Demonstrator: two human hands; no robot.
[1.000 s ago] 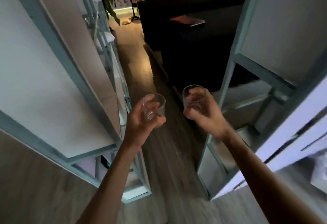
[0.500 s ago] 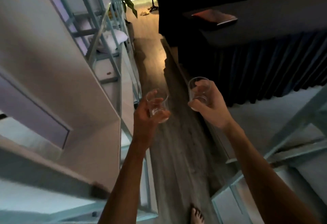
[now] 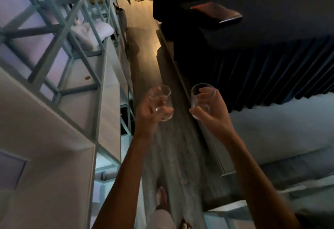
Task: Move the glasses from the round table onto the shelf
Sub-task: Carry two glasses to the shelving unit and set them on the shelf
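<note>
left hand [image 3: 147, 115]: left glass [image 3: 161, 100] rim-up | right hand [image 3: 212, 115]: right glass [image 3: 199, 96] rim-up

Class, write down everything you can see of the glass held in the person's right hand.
The glass is a short, clear tumbler with a round open rim and a thicker base; it looks empty. It is held in the air above the wooden floor, tilted a little, rim up and away from the camera. The right hand grips it, curled round its side, thumb near the base. Nothing else touches it; the other glass is apart, to its left.
</note>
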